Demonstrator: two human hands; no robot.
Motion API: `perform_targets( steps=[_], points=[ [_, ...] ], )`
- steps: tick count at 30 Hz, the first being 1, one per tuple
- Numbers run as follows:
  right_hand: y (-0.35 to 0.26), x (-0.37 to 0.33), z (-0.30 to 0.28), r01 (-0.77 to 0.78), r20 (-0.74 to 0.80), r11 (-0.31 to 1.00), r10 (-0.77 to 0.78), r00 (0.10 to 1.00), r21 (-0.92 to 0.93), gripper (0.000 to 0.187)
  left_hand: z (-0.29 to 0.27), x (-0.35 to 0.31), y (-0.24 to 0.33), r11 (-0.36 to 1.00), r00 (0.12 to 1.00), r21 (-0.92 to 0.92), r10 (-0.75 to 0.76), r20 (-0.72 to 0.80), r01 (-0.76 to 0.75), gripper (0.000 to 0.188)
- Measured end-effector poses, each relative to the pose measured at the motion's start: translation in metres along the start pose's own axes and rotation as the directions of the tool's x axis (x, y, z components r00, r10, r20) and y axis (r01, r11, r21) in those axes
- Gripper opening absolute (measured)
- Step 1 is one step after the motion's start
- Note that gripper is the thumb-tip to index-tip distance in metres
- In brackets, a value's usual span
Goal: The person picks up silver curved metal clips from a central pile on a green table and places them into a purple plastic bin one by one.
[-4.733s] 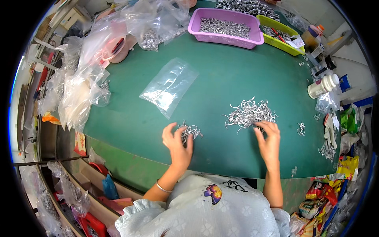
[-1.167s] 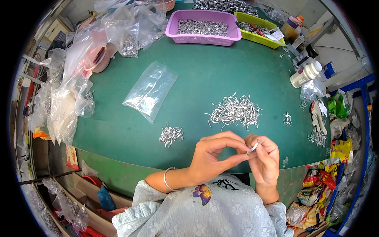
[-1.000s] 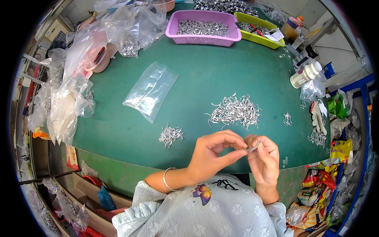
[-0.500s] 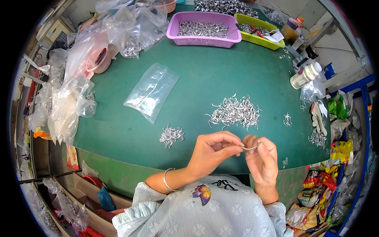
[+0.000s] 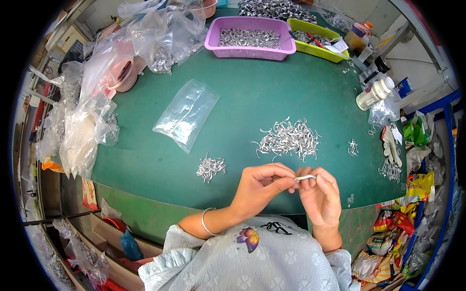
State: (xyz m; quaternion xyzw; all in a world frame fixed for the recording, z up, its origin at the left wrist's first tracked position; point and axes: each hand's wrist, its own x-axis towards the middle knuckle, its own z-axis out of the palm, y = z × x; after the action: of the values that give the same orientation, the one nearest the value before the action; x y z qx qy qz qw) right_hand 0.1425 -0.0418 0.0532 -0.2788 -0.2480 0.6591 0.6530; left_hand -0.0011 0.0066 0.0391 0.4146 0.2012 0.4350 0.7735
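Between my two hands is a thin curved silvery metal piece [image 5: 306, 177]. My left hand [image 5: 266, 186] pinches its left end with thumb and fingertips. The fingers of my right hand [image 5: 321, 196] are closed on its other end. Just beyond my hands lies a large heap of similar curved metal pieces [image 5: 290, 138]. A smaller pile of curved pieces [image 5: 211, 167] rests to the left of my left hand, and a few more pieces [image 5: 353, 148] lie off to the right.
A clear plastic bag [image 5: 187, 115] lies flat on the green table [image 5: 242, 92]. At the back stand a purple basket [image 5: 250, 54] and a yellow-green basket [image 5: 320, 50], both holding metal parts. Plastic bags [image 5: 92, 121] crowd the left edge; a white bottle [image 5: 374, 93] is at the right.
The held metal piece has been turned, so its curve looks flatter and its broad side shows. Both hands keep nearly the same place, with my right fingers slightly shifted.
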Motion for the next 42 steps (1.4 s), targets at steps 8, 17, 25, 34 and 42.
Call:
perform_targets(
  steps=[8,17,25,34,42],
  points=[
    [0.001,0.002,-0.013,-0.068,-0.026,0.998,0.068,0.997,0.005,0.019,-0.006,0.005,-0.009,0.991,0.993,-0.053,-0.12,0.019,0.121,0.011],
    [0.0,-0.001,-0.035,-0.074,-0.076,0.953,0.054,0.996,-0.294,0.014,-0.007,0.011,-0.017,0.991,0.994,0.08,-0.1,-0.046,0.104,0.009],
    [-0.028,0.001,-0.045,0.267,0.162,0.291,-0.34,0.926,-0.919,0.008,-0.003,0.023,-0.037,0.953,0.988,0.264,-0.152,0.001,0.146,0.014],
    [-0.079,-0.009,-0.228,-0.109,-0.328,0.324,-0.765,0.554,-0.94,0.008,0.0,0.044,-0.065,0.826,0.994,0.56,-0.101,0.037,0.063,0.032],
    [-0.174,-0.015,-0.347,-0.394,-0.336,0.222,-0.908,0.249,-0.892,0.013,-0.021,0.048,-0.083,0.794,0.983,0.589,-0.182,-0.008,0.152,0.027]
  ],
)
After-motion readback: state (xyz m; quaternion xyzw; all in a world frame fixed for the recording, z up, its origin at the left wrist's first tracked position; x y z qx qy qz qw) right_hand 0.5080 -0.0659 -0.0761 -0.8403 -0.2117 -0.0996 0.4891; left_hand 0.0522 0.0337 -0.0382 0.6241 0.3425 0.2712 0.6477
